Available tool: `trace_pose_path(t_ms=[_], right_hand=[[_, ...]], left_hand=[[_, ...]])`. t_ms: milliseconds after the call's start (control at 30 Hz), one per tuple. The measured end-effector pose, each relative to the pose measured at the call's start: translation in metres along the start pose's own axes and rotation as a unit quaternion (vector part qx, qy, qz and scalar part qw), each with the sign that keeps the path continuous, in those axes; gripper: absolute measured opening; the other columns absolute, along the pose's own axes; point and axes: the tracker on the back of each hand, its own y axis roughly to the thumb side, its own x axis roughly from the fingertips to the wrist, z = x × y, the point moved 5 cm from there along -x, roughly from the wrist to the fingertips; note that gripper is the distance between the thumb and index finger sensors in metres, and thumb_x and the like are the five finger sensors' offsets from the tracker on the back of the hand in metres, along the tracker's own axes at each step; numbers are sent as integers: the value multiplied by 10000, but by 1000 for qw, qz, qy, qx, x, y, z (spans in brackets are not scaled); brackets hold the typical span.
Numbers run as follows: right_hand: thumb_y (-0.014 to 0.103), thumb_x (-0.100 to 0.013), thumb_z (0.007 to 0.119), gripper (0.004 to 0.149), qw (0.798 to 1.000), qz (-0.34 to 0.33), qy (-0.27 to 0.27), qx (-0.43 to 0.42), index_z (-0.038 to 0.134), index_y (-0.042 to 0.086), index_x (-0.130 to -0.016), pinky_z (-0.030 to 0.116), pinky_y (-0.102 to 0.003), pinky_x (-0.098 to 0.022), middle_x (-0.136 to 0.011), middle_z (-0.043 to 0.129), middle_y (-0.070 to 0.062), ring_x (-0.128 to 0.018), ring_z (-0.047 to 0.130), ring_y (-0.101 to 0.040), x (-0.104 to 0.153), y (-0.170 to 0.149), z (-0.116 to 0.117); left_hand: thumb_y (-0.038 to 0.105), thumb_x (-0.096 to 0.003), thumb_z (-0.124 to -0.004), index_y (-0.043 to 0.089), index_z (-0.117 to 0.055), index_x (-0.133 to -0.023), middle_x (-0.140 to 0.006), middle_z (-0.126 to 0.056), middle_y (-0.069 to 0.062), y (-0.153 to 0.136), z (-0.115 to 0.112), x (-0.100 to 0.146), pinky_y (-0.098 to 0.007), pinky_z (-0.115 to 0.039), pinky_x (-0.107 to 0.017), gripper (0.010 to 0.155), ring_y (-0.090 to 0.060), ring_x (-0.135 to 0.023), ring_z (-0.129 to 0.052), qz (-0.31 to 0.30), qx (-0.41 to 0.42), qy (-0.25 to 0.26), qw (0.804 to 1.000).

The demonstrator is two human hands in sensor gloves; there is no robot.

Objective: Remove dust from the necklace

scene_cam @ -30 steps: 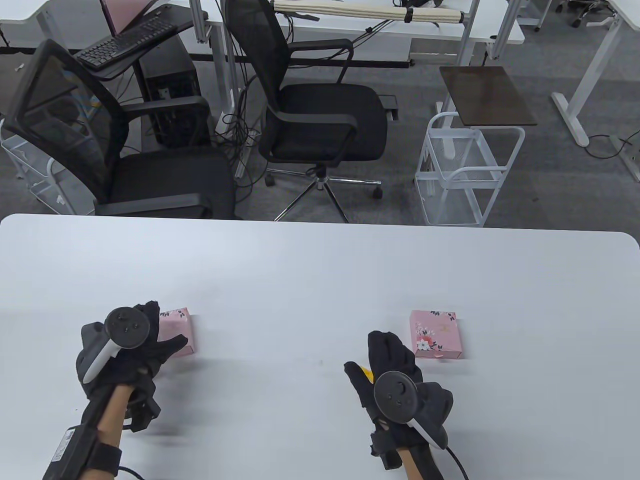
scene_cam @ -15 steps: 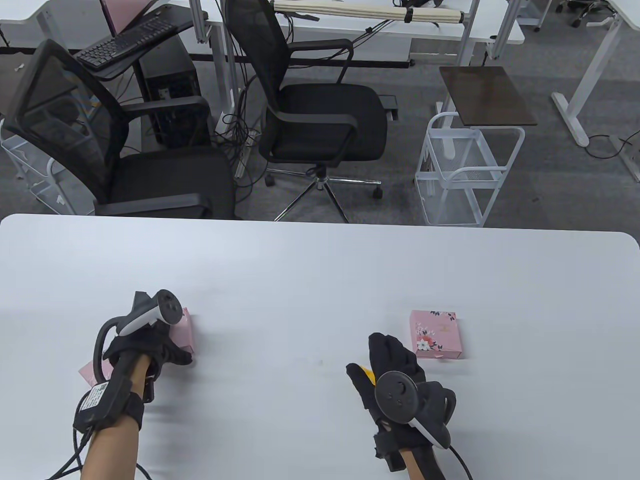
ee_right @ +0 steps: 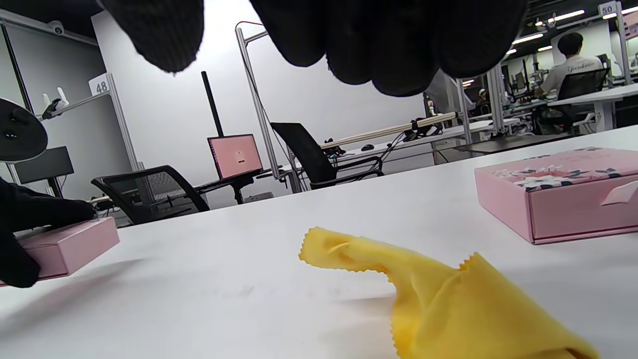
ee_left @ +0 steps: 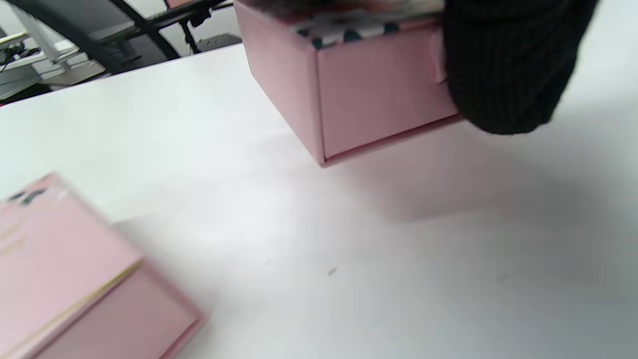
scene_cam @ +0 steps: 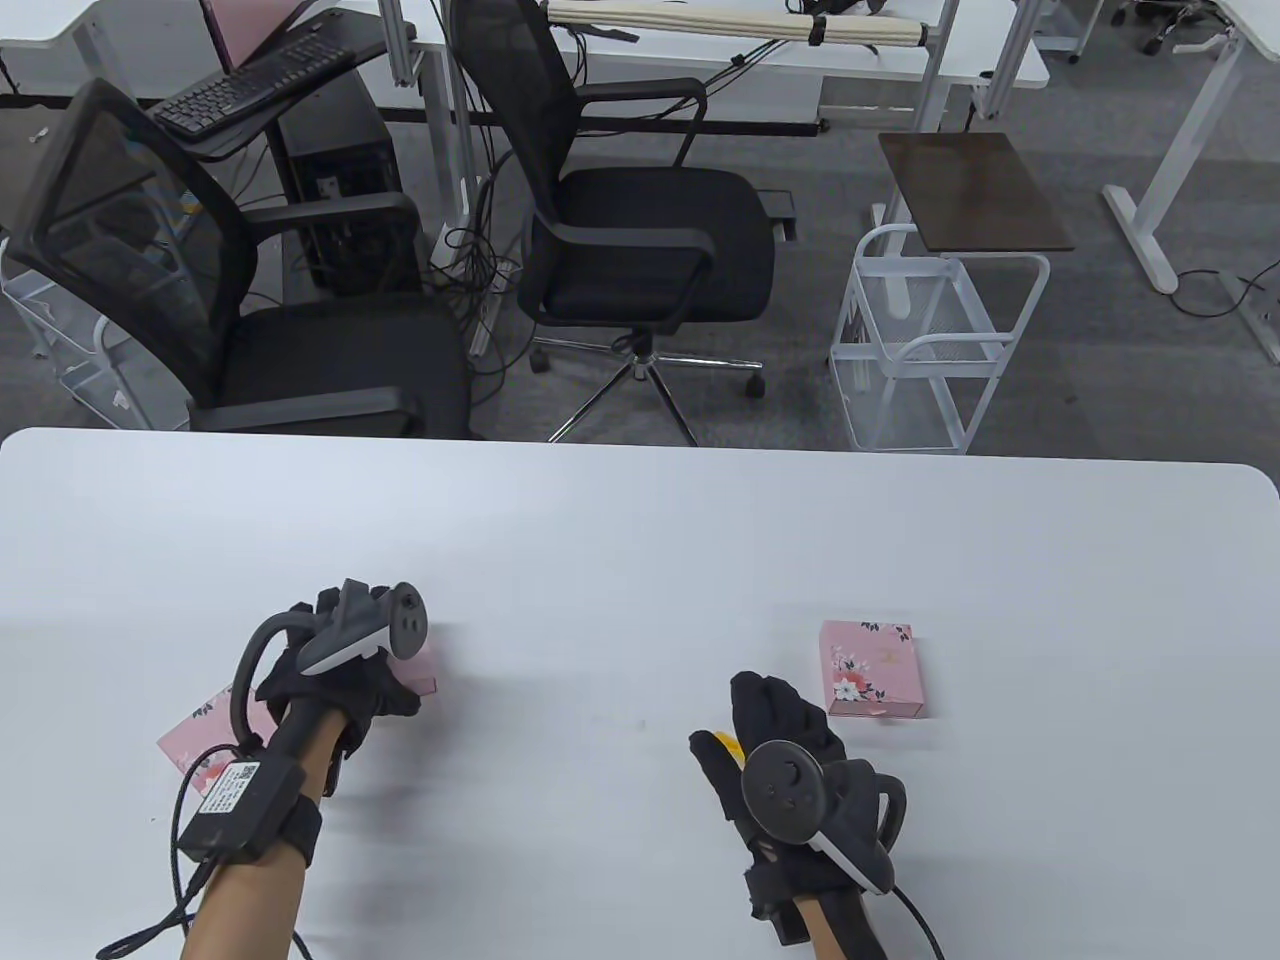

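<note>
My left hand [scene_cam: 345,680] grips a small pink box [scene_cam: 422,672] on the white table [scene_cam: 620,540]. In the left wrist view a gloved finger [ee_left: 508,65] curls over the pink box's [ee_left: 374,85] side. A second flat pink floral piece [scene_cam: 195,740] lies beside my left forearm; it shows in the left wrist view as the pink piece [ee_left: 75,279]. My right hand [scene_cam: 770,725] hovers over a yellow cloth [scene_cam: 732,746], fingers [ee_right: 389,40] relaxed above the yellow cloth [ee_right: 438,299]. No necklace is in view.
Another pink floral box [scene_cam: 870,670] sits just right of my right hand, also seen as the pink box [ee_right: 558,194]. Beyond the table's far edge stand two black office chairs [scene_cam: 640,250] and a white wire cart [scene_cam: 930,340].
My left hand turned and slid its pink box to the right, uncovering the flat pink piece at the left. The right hand stayed over the yellow cloth.
</note>
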Motion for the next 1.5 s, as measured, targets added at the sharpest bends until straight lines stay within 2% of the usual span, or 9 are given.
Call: trace_pose_path(t_ms=[233, 467, 667, 933, 1100, 1167, 1267, 1400, 1500], right_hand=[[492, -656, 679, 703, 1000, 4, 5, -25, 489, 24, -1144, 568, -684, -690, -1130, 520, -334, -918, 641, -589, -1, -4, -1], [488, -659, 678, 698, 997, 7, 1, -72, 491, 24, -1144, 569, -683, -689, -1129, 519, -339, -915, 642, -592, -1, -8, -6], [490, -659, 676, 698, 997, 10, 17, -81, 491, 23, -1144, 571, -681, -689, -1128, 523, -336, -913, 645, -591, -1, -10, -1], [488, -662, 674, 697, 996, 8, 30, -87, 490, 20, -1145, 576, -673, -689, -1127, 522, -340, -911, 643, -592, -2, -8, 5], [487, -663, 673, 697, 996, 7, 31, -79, 491, 18, -1144, 582, -667, -686, -1125, 524, -341, -907, 648, -590, -2, -8, 6], [487, -662, 673, 696, 997, 6, 31, -77, 494, 18, -1143, 589, -661, -684, -1121, 530, -341, -903, 656, -584, -2, -7, 7], [486, -662, 673, 683, 997, 0, 31, -69, 510, 24, -1138, 617, -640, -675, -1108, 562, -332, -889, 686, -565, -1, -3, 10], [484, -661, 671, 657, 996, -10, 48, -69, 555, 27, -1119, 697, -596, -636, -1052, 683, -291, -811, 807, -510, -1, 4, 18], [475, -661, 672, 642, 993, -16, 72, -90, 575, 24, -1108, 737, -569, -606, -1015, 736, -277, -759, 861, -480, 0, 12, 30]], left_hand=[[645, -419, -922, 164, -208, -1192, -1278, -300, -143, 64, 22, 1, -666, -301, -801, 1157, -386, -1129, -242, -65, 14, 38, 997], [631, -426, -915, 172, -190, -1185, -1279, -273, -135, 134, 22, -7, -666, -291, -800, 1145, -383, -1128, -224, -121, 7, 45, 992], [618, -440, -908, 175, -183, -1181, -1278, -263, -130, 167, 11, -20, -667, -282, -798, 1128, -378, -1130, -215, -146, 10, -2, 989], [620, -460, -856, 199, -133, -1166, -1273, -192, -96, 171, 2, -25, -678, -264, -790, 1095, -367, -1137, -156, -158, 33, 13, 987], [675, -436, -803, 202, -131, -1172, -1272, -153, -98, 157, 8, -9, -690, -245, -785, 1104, -373, -1137, -128, -180, 45, 42, 982], [671, -485, -707, 242, -196, -1184, -1280, -199, -64, 148, 10, -1, -683, -266, -787, 966, -360, -1144, -158, -183, 52, 62, 980], [535, -585, -626, 296, -398, -1173, -1271, -396, 4, 136, 7, 9, -656, -339, -795, 674, -320, -1154, -280, -176, 79, 95, 977], [440, -615, -603, 326, -445, -1153, -1255, -449, 36, 130, -3, 14, -634, -405, -794, 572, -304, -1147, -362, -168, 78, 124, 975], [410, -620, -585, 339, -456, -1137, -1242, -450, 55, 127, -11, 10, -603, -472, -791, 537, -276, -1131, -443, -157, 78, 112, 978]])
